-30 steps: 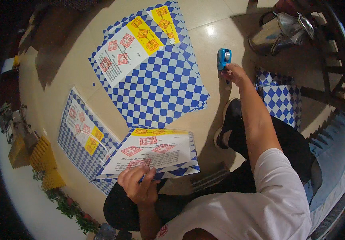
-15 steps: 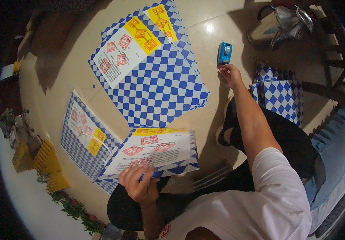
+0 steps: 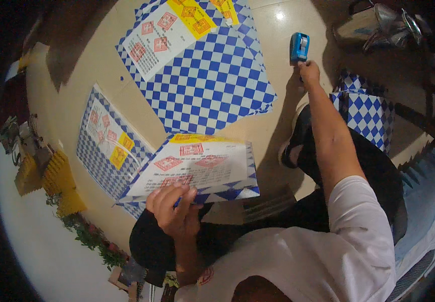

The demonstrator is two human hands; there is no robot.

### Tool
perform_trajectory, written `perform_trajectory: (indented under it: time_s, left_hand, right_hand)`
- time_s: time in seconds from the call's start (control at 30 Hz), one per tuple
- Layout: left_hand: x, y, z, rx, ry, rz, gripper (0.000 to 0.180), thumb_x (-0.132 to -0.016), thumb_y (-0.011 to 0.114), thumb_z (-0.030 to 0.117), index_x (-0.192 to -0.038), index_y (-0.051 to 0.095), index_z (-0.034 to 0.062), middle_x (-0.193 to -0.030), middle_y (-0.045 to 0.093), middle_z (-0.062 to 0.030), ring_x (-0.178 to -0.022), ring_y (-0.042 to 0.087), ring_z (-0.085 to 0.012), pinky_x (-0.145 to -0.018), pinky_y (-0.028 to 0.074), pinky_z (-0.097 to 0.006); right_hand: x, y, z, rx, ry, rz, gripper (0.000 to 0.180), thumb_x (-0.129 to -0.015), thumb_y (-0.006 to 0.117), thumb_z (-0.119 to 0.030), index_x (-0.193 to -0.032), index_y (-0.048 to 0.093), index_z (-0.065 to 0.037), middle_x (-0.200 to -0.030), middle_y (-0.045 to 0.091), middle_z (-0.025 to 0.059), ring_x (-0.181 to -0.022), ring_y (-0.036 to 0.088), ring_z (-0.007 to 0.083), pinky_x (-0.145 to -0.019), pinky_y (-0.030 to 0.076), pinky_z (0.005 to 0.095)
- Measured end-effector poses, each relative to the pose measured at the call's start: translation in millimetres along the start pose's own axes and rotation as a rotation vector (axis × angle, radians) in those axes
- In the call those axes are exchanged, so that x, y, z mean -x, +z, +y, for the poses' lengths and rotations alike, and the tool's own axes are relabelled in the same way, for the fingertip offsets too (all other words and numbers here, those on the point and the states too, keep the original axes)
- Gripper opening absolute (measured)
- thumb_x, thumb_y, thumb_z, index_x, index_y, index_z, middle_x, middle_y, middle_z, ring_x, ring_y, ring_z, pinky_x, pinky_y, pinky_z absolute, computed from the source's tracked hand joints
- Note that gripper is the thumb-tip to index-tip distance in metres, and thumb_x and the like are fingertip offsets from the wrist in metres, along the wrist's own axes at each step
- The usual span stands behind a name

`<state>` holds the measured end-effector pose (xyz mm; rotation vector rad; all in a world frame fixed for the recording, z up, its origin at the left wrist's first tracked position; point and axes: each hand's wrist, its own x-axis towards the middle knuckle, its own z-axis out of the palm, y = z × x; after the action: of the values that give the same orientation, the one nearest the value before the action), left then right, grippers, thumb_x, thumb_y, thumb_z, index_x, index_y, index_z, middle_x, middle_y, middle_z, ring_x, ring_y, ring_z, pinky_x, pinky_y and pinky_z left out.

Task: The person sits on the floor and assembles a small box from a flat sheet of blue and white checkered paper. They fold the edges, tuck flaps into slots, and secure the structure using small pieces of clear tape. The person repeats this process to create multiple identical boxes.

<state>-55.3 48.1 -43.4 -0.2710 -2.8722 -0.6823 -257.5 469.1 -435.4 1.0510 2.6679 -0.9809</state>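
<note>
While the left hand (image 3: pixel 173 207) pinches the near edge of a partly folded blue-and-white checkered carton (image 3: pixel 194 168), the right hand (image 3: pixel 309 71) stretches far out toward a small blue tape dispenser (image 3: pixel 299 47) on the tiled floor (image 3: pixel 278 126). Taking the dispenser as the landmark: the right hand sits just below it, fingertips at or almost at its lower end, and whether they actually touch it cannot be told from this view. The fingers look loosely curled rather than clamped on anything. The held carton lies well below and to the left of the dispenser, close to the person's lap; a large flat checkered sheet (image 3: pixel 202 75) spreads out to the dispenser's left, and a folded checkered box (image 3: pixel 366 113) stands below and to its right.

To do this well, I judge the left hand should keep its grip firm, thumb under and fingers over the panel, so the fold does not spring open while the other arm is away. The right hand would do best to close around the dispenser's body, not its cutting end.

The right arm is nearly straight, the forearm running up from the white sleeve (image 3: pixel 358 221). The left arm is bent, wrist close to the body.
</note>
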Motion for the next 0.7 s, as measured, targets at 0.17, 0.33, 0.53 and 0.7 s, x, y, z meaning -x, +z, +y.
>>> perform_trajectory:
  time_s: [0.17,0.33,0.53,0.7]
  left_hand:
    - [3.8,-1.0,2.2,-0.023,0.004,0.004,0.029,-0.078,0.073,0.023,-0.102,0.076,0.0071,-0.099,0.071,-0.0099,-0.100,0.067,-0.0290,-0.101,0.040,-0.050]
    - [2.1,3.0,2.3,0.030,0.003,0.051,0.029,-0.077,0.075,0.023,-0.102,0.077,0.0081,-0.099,0.071,-0.0087,-0.098,0.066,-0.0280,-0.100,0.041,-0.049]
    - [-3.6,-2.9,3.0,0.076,0.033,0.052,0.028,-0.079,0.078,0.022,-0.106,0.078,0.0120,-0.096,0.070,-0.0064,-0.097,0.064,-0.0257,-0.099,0.039,-0.044]
    - [1.6,-2.9,3.7,0.151,0.042,0.122,0.028,-0.077,0.079,0.016,-0.105,0.078,0.0108,-0.096,0.070,-0.0061,-0.096,0.064,-0.0258,-0.100,0.039,-0.044]
  right_hand:
    - [7.8,-27.3,-12.3,-0.082,-0.097,-0.356,0.025,-0.090,0.072,-0.026,-0.097,0.069,-0.003,-0.089,0.069,0.0088,-0.081,0.065,0.0188,-0.071,0.053,0.0370]
    - [47.3,-59.0,-122.0,-0.267,-0.198,-0.854,0.018,-0.097,0.065,-0.029,-0.098,0.067,-0.011,-0.082,0.059,-0.0030,-0.069,0.049,0.0079,-0.063,0.041,0.0249]
    - [167.0,-158.2,-232.3,-0.286,-0.655,-1.225,0.019,-0.100,0.065,-0.028,-0.101,0.065,-0.009,-0.089,0.061,-0.0033,-0.083,0.056,0.0096,-0.075,0.046,0.0279]
    - [268.6,-249.8,-236.5,-0.491,-0.555,-1.338,0.024,-0.102,0.063,-0.023,-0.119,0.061,-0.007,-0.091,0.053,-0.0037,-0.082,0.047,0.0068,-0.074,0.042,0.0236]
